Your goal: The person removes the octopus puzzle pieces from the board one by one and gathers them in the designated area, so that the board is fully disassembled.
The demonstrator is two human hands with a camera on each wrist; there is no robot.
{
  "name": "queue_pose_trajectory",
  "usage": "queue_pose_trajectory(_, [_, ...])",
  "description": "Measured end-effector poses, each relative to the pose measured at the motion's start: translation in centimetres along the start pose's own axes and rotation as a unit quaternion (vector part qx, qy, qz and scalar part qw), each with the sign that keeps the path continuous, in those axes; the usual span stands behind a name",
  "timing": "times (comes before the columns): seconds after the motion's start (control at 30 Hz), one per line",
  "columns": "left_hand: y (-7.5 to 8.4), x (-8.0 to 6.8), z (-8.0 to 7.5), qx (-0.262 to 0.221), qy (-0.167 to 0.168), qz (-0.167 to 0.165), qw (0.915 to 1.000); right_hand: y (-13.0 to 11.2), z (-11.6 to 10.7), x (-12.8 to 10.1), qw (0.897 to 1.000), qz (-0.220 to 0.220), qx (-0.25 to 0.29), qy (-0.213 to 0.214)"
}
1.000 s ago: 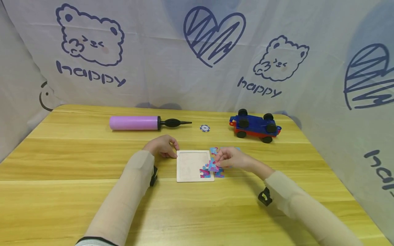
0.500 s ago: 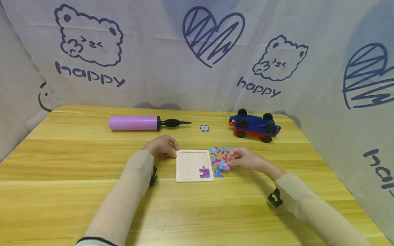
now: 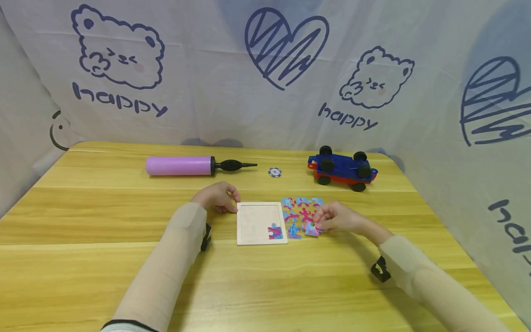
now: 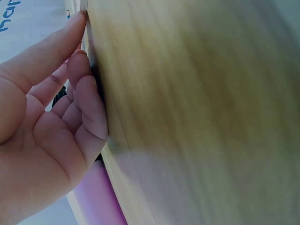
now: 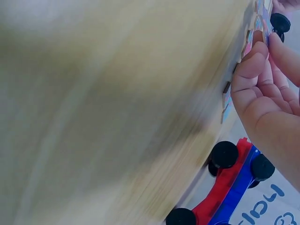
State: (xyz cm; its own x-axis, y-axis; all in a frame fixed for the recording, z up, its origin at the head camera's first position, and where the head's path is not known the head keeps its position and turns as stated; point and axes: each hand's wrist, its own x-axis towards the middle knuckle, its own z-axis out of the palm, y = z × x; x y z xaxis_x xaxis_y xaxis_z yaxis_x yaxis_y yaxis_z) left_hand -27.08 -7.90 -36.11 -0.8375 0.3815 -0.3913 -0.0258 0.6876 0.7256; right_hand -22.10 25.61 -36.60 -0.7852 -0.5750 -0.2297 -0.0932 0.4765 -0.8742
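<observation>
A shallow pale wooden puzzle tray [image 3: 254,223] lies flat, with one pink-and-blue puzzle piece [image 3: 275,232] in its near right corner. At the far left corner, my left hand [image 3: 218,196] holds the tray's edge between thumb and finger; the left wrist view shows the thumb [image 4: 70,30] at that edge. To the right of the tray, my right hand [image 3: 339,217] pinches another puzzle piece [image 3: 312,229], lowered over the front of the group of loose pieces [image 3: 306,215]. In the right wrist view its thumb [image 5: 281,51] and forefinger meet on that piece. My right fingers hide part of the group.
Along the back of the wooden table [image 3: 103,267] lie a purple balloon pump [image 3: 180,166], a round chip [image 3: 274,172] and an upturned blue-and-red toy car [image 3: 342,168]. A printed white cloth [image 3: 215,92] hangs behind.
My right hand has drawn back rightward from over the tray with the pinched piece and come down at the loose pieces' near right corner. My left hand stays at the tray corner.
</observation>
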Motion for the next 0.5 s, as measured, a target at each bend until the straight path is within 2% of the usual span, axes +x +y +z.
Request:
queue_pose_trajectory(0.23, [-0.01, -0.09, -0.02, -0.004, -0.002, 0.002, 1.0, 0.17, 0.15, -0.05, 1.0, 0.011, -0.002, -0.007])
queue_pose_trajectory(0.5, [0.02, 0.06, -0.08, 0.0, -0.002, 0.003, 1.0, 0.46, 0.12, 0.1, 1.0, 0.003, 0.002, -0.011])
